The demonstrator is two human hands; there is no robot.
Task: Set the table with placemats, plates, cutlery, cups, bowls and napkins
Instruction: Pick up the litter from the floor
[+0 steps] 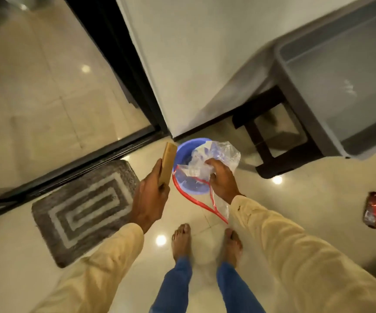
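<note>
Floor [306, 199], left grip [151, 197]: slab [168, 162], right grip [222, 180]: bag [224, 152]

The glossy cream tiled floor [295, 199] showed bright light spots. A grey patterned doormat [85, 208] lay beside the black-framed glass door [119, 64]; a dark stool [284, 164] stood near the white wall [193, 53].

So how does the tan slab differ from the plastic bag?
The tan slab is opaque, flat and stiff, held upright by the left hand. The plastic bag is clear, crumpled and limp, gripped by the right hand over the blue bucket. The bag has red edging; the slab is plain. Both are held aloft.
</note>
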